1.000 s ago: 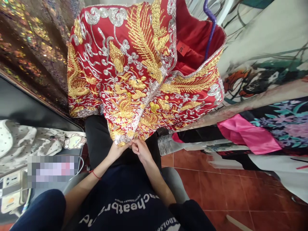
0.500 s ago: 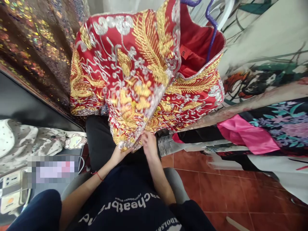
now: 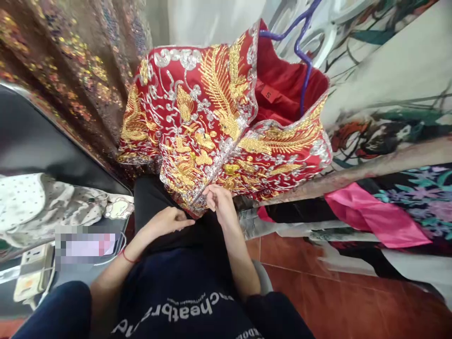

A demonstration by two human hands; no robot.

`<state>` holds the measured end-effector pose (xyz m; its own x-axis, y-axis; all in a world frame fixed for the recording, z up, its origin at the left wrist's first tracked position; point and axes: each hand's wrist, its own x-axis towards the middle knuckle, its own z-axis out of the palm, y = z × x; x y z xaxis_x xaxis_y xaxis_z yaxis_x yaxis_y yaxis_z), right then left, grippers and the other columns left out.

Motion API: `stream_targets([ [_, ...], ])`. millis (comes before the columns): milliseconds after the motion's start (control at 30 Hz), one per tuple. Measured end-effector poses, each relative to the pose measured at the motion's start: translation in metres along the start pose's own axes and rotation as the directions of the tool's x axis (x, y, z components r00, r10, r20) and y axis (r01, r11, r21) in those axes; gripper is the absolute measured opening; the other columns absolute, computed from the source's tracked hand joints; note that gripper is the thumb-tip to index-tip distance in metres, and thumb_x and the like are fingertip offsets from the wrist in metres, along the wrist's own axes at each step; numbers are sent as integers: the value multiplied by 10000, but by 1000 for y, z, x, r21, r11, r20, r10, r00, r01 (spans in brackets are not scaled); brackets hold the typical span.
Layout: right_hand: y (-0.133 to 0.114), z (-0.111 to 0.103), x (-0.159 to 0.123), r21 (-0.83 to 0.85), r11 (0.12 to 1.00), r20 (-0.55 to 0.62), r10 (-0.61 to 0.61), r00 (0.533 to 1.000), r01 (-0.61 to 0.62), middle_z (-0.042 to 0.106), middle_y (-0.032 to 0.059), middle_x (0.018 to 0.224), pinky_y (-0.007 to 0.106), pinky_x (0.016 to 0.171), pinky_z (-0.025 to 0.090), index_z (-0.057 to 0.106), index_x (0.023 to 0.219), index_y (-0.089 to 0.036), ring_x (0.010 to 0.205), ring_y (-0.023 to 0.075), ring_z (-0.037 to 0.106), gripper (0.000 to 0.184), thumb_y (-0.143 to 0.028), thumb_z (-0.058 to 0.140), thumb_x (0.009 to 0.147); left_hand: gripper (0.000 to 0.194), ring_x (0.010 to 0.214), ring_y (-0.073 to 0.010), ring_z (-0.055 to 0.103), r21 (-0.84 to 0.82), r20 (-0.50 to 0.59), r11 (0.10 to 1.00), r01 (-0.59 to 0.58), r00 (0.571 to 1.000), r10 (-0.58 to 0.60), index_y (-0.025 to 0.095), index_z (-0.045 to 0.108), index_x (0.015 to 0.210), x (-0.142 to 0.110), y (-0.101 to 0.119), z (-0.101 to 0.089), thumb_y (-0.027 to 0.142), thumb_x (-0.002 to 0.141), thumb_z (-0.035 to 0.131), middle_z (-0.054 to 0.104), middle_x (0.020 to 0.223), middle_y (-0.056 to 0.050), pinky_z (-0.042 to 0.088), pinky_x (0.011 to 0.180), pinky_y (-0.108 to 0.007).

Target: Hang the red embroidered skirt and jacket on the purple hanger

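Note:
A red jacket with dense gold and silver embroidery hangs in front of me, its red lining and a small "S" label showing at the neck. A purple hanger comes out of the collar opening. My right hand pinches at the lower end of the jacket's front edge, thumb and fingertips together. Just below the hem on the left, my left hand is held over my dark-clothed lap. It appears to hold nothing; its thumb and forefinger reach toward the hem, with the other fingers partly curled.
Sequinned brown fabric hangs at the left. Below it, a dotted cloth, a power strip and a pixelated patch lie on a grey surface. At the right hang a painted-pattern cloth and pink fabric, above red floor tiles.
My left hand has come off the jacket's lower corner and moved slightly left. The jacket's front panel has settled back, and the front edges now lie closer together. My right hand stays at the edge.

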<state>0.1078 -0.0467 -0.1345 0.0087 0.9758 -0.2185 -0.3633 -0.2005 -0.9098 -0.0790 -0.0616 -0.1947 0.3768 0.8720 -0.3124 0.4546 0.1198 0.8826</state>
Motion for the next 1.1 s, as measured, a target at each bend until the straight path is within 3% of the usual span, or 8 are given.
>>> stream_targets([
  [67, 1, 4, 0, 10, 1000, 17, 12, 1000, -12, 397, -104, 400, 223, 406, 215, 625, 693, -187, 344, 45, 294, 269, -438, 621, 790, 304, 567, -140, 584, 175, -77, 977, -121, 988, 136, 236, 703, 694, 10, 31, 0, 526, 778, 739, 696, 649, 1, 343, 555, -236],
  [167, -1, 5, -3, -15, 1000, 28, 16, 999, -16, 382, -109, 387, 228, 399, 210, 607, 688, -196, 334, 45, 282, 300, -481, 628, 776, 205, 639, -160, 580, 398, -261, 909, -122, 935, 240, 224, 636, 736, 29, 69, 6, 399, 773, 734, 690, 722, -17, 306, 581, -250],
  [267, -2, 3, -8, -35, 999, 36, 23, 999, -22, 369, -111, 381, 231, 389, 195, 579, 679, -206, 324, 46, 271, 327, -511, 626, 785, 160, 627, -162, 545, 469, -279, 871, -148, 911, 305, 214, 568, 684, 42, 86, 14, 267, 814, 646, 649, 695, -24, 279, 585, -259],
  [400, -8, 3, -9, -5, 1000, 27, -1, 1000, 1, 366, -113, 376, 221, 383, 200, 537, 648, -214, 325, 38, 236, 357, -531, 638, 778, 175, 618, -159, 548, 404, -183, 889, -216, 933, 310, 210, 589, 708, 46, 86, 18, 210, 872, 529, 647, 697, -20, 305, 613, -251],
  [500, -22, 11, -7, 7, 996, -11, -94, 996, 94, 394, -103, 390, 212, 383, 193, 506, 625, -214, 332, 34, 255, 392, -536, 652, 795, 151, 662, -170, 594, 358, -191, 907, -221, 933, 304, 216, 644, 769, 45, 83, 18, 233, 881, 544, 682, 756, -27, 324, 636, -248],
  [633, -54, 26, -9, -4, 975, -16, -222, 975, 222, 467, -86, 465, 205, 382, 233, 608, 745, -195, 357, 36, 294, 355, -524, 605, 876, 189, 645, -183, 606, 361, -226, 912, -192, 931, 285, 212, 642, 734, 41, 76, 20, 290, 890, 570, 662, 711, -35, 331, 623, -252],
  [900, -111, 45, -8, -19, 898, -47, -440, 897, 440, 484, -85, 520, 191, 382, 263, 667, 870, -202, 379, 35, 342, 291, -439, 530, 968, 233, 593, -162, 586, 435, -245, 883, -178, 920, 306, 211, 660, 813, 38, 72, 28, 352, 938, 521, 651, 686, -32, 337, 595, -245],
  [1100, -120, 53, 3, -148, 820, -104, -569, 816, 553, 507, -83, 512, 198, 423, 330, 657, 882, -207, 394, 48, 393, 317, -481, 525, 973, 186, 669, -164, 642, 517, -208, 850, -107, 947, 245, 204, 662, 915, 45, 84, 28, 269, 962, 493, 675, 735, -19, 365, 635, -231],
])
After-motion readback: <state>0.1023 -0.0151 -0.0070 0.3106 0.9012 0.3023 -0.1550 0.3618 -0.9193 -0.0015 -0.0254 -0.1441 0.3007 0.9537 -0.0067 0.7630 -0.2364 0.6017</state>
